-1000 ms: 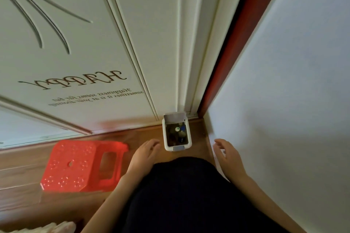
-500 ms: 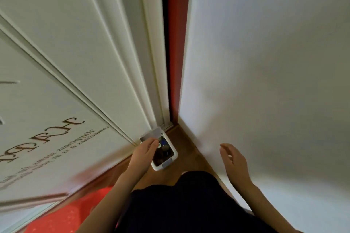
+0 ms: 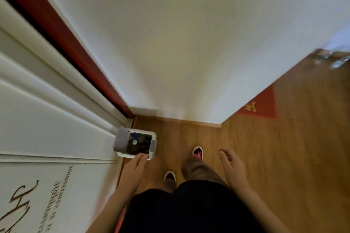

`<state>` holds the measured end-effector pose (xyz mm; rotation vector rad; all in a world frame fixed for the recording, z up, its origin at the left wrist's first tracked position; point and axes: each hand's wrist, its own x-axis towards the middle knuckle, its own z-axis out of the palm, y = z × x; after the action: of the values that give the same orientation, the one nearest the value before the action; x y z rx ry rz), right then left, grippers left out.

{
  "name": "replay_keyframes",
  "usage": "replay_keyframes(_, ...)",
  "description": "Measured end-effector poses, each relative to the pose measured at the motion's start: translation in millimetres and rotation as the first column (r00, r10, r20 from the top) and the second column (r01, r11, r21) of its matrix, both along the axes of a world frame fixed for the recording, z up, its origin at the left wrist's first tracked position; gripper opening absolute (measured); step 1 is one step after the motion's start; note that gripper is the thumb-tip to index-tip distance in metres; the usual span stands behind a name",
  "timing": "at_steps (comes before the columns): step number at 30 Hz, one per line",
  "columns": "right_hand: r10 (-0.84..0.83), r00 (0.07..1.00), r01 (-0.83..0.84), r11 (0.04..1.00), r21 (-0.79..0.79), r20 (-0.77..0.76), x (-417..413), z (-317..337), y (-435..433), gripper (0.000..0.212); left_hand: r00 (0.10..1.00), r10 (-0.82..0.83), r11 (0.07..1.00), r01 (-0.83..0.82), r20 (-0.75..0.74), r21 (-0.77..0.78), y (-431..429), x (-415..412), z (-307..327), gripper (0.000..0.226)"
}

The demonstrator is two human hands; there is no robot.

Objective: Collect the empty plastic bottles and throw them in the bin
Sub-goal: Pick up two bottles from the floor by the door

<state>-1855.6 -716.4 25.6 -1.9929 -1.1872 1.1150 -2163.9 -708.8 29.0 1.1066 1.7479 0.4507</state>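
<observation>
A small white bin stands on the wooden floor in the corner by the white door, its lid raised against the door. Inside it I see dark contents with a round bottle cap showing. My left hand hangs just in front of the bin's near edge, fingers pointing at it, holding nothing. My right hand is apart to the right, over the floor, fingers spread and empty. Far off at the upper right, blurred clear plastic bottles lie on the floor.
A white door with lettering fills the left; a white wall is ahead. My two feet stand on the wooden floor. A red mat lies by the wall at right.
The view has swung to the right, showing floor, mat and distant bottles. The bin now sits left of me. My left hand has come off the bin's opening toward me.
</observation>
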Motion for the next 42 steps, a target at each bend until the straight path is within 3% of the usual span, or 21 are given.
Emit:
replay_keyframes(6,-0.370,0.929,0.371,0.929,-0.015,0.024,51.8,9.0,-73.5,0.013,0.975,-0.208,0.978,0.208,0.078,0.014,39.5,66.2,6.7,0.016)
replay_keyframes(12,-0.659,0.753,0.655,0.747,-0.117,0.005,106.6,1.4,-152.2,0.011,0.841,-0.541,0.841,0.540,0.024,0.024,63.5,175.7,1.1,0.024)
replay_keyframes(17,-0.779,0.627,0.768,0.617,-0.173,0.007,170.7,-18.9,-204.5,0.020,0.740,-0.671,0.739,0.673,0.049,-0.027,52.4,285.4,-2.4,0.026)
replay_keyframes(23,-0.822,0.568,0.805,0.565,-0.179,-0.039,262.0,-25.1,-216.5,0.017,0.720,-0.694,0.719,0.694,0.024,-0.025,38.1,388.5,-11.2,0.025)
replay_keyframes(30,-0.817,0.567,0.798,0.577,-0.173,-0.108,380.6,-14.9,-169.9,0.015,0.780,-0.625,0.780,0.625,-0.026,-0.025,64.2,457.8,-13.3,0.022)
replay_keyframes(37,-0.803,0.590,0.790,0.596,-0.140,-0.091,500.5,-30.8,-79.8,0.023,0.778,-0.628,0.776,0.625,-0.018,-0.082,137.8,546.3,-36.9,0.023)
replay_keyframes(42,-0.809,0.583,0.798,0.587,-0.137,-0.073,596.4,-30.6,-11.8,0.019,0.772,-0.636,0.767,0.635,0.023,-0.095,224.1,663.3,-47.1,0.026)
